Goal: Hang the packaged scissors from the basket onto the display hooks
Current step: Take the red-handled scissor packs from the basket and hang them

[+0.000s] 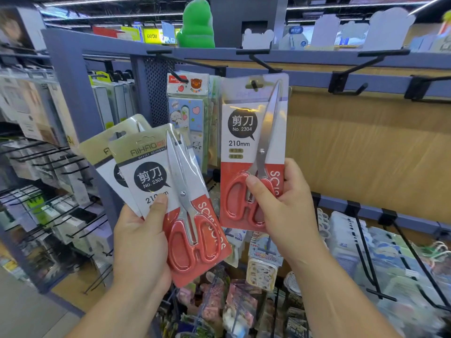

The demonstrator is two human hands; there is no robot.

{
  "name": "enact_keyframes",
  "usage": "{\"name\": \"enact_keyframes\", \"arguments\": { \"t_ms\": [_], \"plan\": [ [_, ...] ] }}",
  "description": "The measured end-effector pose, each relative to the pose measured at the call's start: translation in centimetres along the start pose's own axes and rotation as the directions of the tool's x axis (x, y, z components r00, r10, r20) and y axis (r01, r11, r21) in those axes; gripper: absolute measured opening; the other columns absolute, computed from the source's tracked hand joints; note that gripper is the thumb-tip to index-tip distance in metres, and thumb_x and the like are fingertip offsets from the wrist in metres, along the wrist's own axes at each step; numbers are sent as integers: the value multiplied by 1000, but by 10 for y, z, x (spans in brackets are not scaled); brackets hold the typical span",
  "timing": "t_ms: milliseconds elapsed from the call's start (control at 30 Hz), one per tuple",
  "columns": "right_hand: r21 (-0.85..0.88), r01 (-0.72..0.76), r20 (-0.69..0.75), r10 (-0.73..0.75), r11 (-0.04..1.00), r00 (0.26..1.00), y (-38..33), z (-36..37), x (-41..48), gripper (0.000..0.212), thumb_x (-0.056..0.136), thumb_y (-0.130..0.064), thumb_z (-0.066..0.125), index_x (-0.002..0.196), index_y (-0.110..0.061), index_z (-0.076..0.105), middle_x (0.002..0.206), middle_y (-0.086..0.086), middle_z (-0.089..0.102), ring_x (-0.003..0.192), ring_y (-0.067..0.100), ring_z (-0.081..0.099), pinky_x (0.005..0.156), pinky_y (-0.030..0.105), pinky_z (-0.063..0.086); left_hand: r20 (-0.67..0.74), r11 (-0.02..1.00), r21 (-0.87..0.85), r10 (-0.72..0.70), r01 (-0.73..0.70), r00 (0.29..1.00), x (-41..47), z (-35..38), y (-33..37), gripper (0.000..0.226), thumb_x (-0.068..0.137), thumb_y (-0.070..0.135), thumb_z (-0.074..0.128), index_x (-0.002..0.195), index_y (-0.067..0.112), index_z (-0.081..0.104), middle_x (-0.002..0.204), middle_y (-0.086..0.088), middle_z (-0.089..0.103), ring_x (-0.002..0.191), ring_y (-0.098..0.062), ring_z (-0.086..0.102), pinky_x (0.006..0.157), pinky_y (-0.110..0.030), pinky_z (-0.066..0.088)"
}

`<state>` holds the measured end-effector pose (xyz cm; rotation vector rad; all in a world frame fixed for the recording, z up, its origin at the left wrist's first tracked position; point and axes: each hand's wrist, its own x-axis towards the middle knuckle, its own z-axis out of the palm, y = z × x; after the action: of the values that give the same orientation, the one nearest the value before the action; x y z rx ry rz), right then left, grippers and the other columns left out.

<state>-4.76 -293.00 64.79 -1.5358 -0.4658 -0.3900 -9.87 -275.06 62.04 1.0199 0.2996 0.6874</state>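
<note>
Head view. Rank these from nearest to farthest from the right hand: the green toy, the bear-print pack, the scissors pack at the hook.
1. Nearest: scissors pack at the hook, gripped by the right hand.
2. Next: bear-print pack, hanging up-left.
3. Farthest: green toy, highest, up-left.

Of the rear pack (98,154) in the left hand (139,242) I see only an upper corner; the front pack (156,176) covers the rest, and the thumb (158,208) hides part of its size print. The fingers of the right hand (285,211) vanish behind the third pack (246,142). Left of the left fingers, the shelf goods (48,211) are too blurred to read.
</note>
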Motion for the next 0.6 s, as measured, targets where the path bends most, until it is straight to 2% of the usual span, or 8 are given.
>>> {"name": "enact_keyframes", "arguments": {
  "t_ms": [33,167,267,400,600],
  "plan": [
    [-10,-6,-6,6,1000,1000,1,2,1,18,97,-20,72,108,-31,62,91,-11,74,84,8,70,76,28,55,-3,1000,1,2,-2,1000,0,-1,0,18,107,14,57,120,21,67,115,1,80,102,-24,78,73,-36,64],
    [-50,-83,-29,81,995,996,12,10,8,17,100,-28,68,113,-36,61,104,-12,75,98,10,72,89,41,59,24,1000,-13,8,-8,1000,2,-2,3,20,107,13,56,119,24,68,115,3,80,102,-21,78,76,-35,66],
    [-129,-143,-87,133,981,987,20,12,23,11,101,-34,66,109,-31,59,98,-7,73,90,11,70,82,35,58,53,1000,-26,-4,5,999,7,-4,8,19,107,14,56,119,23,68,113,3,80,99,-19,79,70,-31,64],
    [-235,-238,-187,196,942,963,34,15,52,16,102,-39,64,105,-26,56,101,-2,71,91,14,69,80,38,57,120,998,-58,-27,35,992,17,-8,14,21,106,14,57,123,20,68,112,4,81,99,-17,79,67,-26,62],
    [-292,-334,-313,240,896,919,48,17,73,20,101,-41,63,107,-24,55,100,-4,69,95,20,69,81,38,55,250,990,-53,-112,129,962,32,-10,19,20,103,13,58,117,21,70,112,1,81,101,-22,78,74,-34,64]
  ]
}}
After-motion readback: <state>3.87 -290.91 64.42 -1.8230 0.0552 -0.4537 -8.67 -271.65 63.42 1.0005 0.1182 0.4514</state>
